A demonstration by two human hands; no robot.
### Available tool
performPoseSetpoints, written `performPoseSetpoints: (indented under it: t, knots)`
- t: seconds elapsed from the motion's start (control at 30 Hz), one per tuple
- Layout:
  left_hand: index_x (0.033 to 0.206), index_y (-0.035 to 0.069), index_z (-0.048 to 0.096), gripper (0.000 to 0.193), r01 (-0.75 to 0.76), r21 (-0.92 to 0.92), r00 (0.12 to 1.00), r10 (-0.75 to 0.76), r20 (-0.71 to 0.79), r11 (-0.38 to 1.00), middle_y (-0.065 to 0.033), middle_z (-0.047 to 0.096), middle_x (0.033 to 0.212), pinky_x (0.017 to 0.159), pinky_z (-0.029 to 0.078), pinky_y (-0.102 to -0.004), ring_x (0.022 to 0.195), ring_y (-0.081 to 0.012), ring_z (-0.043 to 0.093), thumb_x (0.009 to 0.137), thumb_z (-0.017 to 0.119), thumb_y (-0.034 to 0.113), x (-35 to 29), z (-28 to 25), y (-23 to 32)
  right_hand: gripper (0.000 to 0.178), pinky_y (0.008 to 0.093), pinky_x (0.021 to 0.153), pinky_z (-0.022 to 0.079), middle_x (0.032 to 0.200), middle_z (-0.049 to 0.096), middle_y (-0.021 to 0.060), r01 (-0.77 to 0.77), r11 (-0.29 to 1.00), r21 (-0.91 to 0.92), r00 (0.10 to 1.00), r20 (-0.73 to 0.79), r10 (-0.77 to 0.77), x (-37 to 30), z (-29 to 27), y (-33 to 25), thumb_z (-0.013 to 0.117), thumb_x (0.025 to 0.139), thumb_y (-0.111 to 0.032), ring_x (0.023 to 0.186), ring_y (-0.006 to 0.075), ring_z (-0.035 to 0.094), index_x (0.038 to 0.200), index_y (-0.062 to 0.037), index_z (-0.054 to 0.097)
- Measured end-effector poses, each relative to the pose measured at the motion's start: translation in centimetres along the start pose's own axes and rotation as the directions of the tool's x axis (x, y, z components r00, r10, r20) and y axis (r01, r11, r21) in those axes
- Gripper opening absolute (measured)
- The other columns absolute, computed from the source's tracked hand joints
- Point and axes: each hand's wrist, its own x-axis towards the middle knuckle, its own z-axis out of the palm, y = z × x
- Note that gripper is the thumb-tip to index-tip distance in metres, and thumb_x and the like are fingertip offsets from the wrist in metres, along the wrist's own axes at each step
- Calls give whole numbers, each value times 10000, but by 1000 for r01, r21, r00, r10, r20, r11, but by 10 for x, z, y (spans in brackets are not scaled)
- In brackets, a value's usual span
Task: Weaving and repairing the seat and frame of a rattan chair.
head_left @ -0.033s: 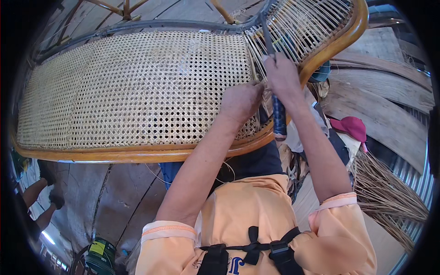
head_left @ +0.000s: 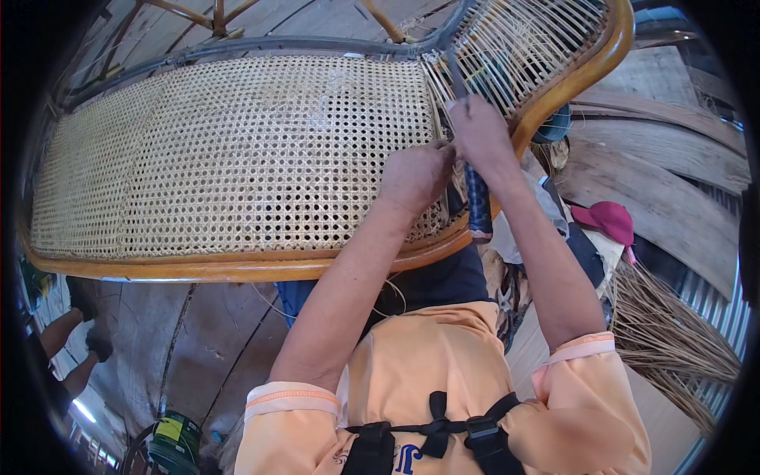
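Observation:
A cane-webbing panel spans a curved, varnished rattan frame in front of me. My left hand is closed at the panel's right edge, its fingertips pinched together; what lies between them is hidden. Right beside it, my right hand is wrapped round a long tool with a dark blue wrapped handle. The tool's narrow grey, blade-like part runs up past the knuckles, over the open cane strands of the frame's narrower end. Both hands nearly touch at the border between webbing and strands.
A pink cap and a bundle of thin brown rods lie to the right, near wooden boards. A green bucket stands at lower left. Another person's legs show at the far left.
My right hand has shifted slightly left, and the tool in it has moved a little with it. My left hand stays in place.

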Motion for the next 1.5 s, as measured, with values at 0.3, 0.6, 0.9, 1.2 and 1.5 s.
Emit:
performPoseSetpoints:
  t: [0.3, 0.6, 0.9, 1.2, 1.5]
  knots:
    - [844, 96, 612, 122, 13, 29, 1000, -14, 28, 999, -63, 635, 866, 588, 508, -379, 717, -260, 639, 815, 530, 182, 0, -1, 1, 336, 387, 606, 462, 632, 565, 155, -123, 989, -87, 979, 151, 136, -4, -3, -11, 484, 877, -284, 578, 267, 567, 847, 42, 559]
    - [889, 104, 592, 154, 6, -23, 1000, -5, 26, 1000, -51, 630, 922, 604, 499, -391, 741, -287, 625, 849, 545, 244, -3, 2, -3, 218, 240, 500, 399, 618, 510, 37, -360, 848, 389, 918, 310, 247, -48, -84, -36, 529, 885, -227, 541, 117, 512, 929, -15, 549]
    - [902, 95, 586, 166, -62, -8, 997, 62, 50, 998, -42, 629, 916, 600, 495, -375, 755, -282, 621, 862, 544, 251, -7, 0, 10, 218, 309, 531, 416, 646, 498, 58, -272, 959, 85, 962, 38, 270, -296, -121, 125, 565, 836, -149, 545, 161, 501, 1000, -7, 537]
    - [960, 108, 625, 175, 69, 153, 998, -68, -8, 986, -50, 630, 895, 593, 513, -362, 729, -269, 633, 824, 609, 216, -26, -1, 54, 260, 363, 735, 450, 885, 541, 159, -308, 951, -40, 933, 183, 310, -443, -58, 229, 570, 842, -234, 857, 311, 552, 1012, -39, 545]
    - [959, 111, 607, 152, 86, -41, 951, -94, -296, 995, -65, 599, 890, 566, 513, -344, 683, -252, 627, 808, 612, 116, -75, 1, 104, 255, 206, 530, 423, 759, 603, 18, -628, 472, 619, 772, 417, 479, -195, -88, 63, 519, 910, -207, 608, 93, 555, 1008, 15, 595]
